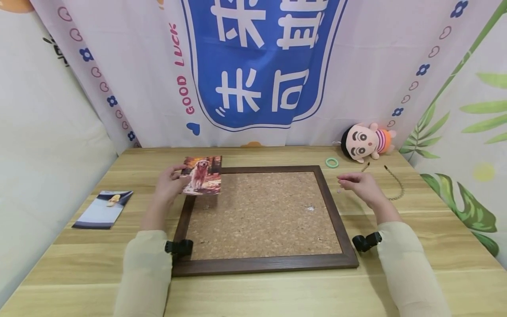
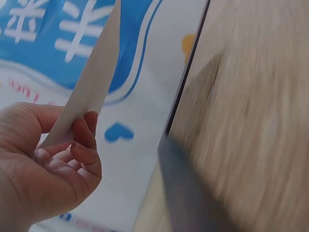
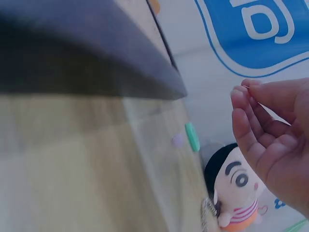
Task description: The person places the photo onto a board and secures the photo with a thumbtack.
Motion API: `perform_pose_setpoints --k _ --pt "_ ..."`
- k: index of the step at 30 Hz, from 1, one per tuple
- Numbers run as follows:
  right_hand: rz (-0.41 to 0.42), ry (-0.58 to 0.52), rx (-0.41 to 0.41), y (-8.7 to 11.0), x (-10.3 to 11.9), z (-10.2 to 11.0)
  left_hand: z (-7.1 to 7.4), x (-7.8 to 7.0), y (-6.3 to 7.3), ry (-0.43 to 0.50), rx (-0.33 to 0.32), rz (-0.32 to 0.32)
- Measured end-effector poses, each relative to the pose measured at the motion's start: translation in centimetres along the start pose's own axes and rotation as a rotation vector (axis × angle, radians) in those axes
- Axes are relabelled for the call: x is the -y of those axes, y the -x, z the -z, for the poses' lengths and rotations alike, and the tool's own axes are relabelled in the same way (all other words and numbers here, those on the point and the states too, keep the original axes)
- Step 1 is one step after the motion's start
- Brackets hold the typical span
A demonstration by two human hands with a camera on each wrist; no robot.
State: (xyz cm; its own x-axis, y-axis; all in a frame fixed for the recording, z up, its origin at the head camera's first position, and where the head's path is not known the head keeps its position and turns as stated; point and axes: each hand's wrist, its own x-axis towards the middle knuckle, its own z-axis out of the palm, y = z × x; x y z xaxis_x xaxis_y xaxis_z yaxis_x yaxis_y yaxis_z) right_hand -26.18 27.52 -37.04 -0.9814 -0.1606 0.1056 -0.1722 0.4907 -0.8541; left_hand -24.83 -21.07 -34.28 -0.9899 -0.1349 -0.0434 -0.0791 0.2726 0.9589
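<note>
**Dog photo held over cork board, 10 o'clock corner**

Clock centred on board. Wood-grain surface [image 1: 269, 293]; printed cloth [image 1: 158, 66] hangs at 12, white with blue panel, white characters, "GOOD LUCK"; leaf print toward 2–3.

Counts: one cork board [image 1: 261, 220], two photos, one plush doll [image 1: 366, 143] at 2, one green ring [image 1: 332, 163] at 2, nearer than doll, one chain [image 1: 402, 189] near 3.

Left hand [image 1: 169, 181] pinches dog photo [image 1: 202, 175] by its left edge, thumb against fingers, lifted off the board. Second photo [image 1: 99, 212] lies flat at 9. Right hand [image 1: 358, 184], between 2 and 3, has fingertips together on a tiny thin item [image 3: 247, 87], type unclear. Hands well apart.

Materials: board rectangular, speckled cork, dark brown frame; photos thin, rectangular; doll soft, striped top; ring round, smooth; chain metallic-looking, curved. Small silvery patch [image 1: 310, 208] on cork toward 3, can't identify.
</note>
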Motion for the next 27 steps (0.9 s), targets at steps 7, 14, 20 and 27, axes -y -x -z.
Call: perform_pose_setpoints --k 7,14,20,27 --pt "0.013 -0.041 -0.008 -1.2 1.7 -0.7 -4.4 -0.9 -1.1 -0.005 0.002 0.004" --pt "0.062 -0.136 -0.026 -2.7 3.7 -2.1 -7.9 -1.3 -1.3 0.029 -0.005 0.007" --pt "0.061 -0.225 -0.025 -3.8 5.0 -3.1 -10.7 -1.6 -1.4 0.082 0.02 0.0" --pt "0.031 -0.345 -0.014 -4.5 5.5 -3.7 -13.9 -2.1 -1.4 0.144 0.051 0.011"
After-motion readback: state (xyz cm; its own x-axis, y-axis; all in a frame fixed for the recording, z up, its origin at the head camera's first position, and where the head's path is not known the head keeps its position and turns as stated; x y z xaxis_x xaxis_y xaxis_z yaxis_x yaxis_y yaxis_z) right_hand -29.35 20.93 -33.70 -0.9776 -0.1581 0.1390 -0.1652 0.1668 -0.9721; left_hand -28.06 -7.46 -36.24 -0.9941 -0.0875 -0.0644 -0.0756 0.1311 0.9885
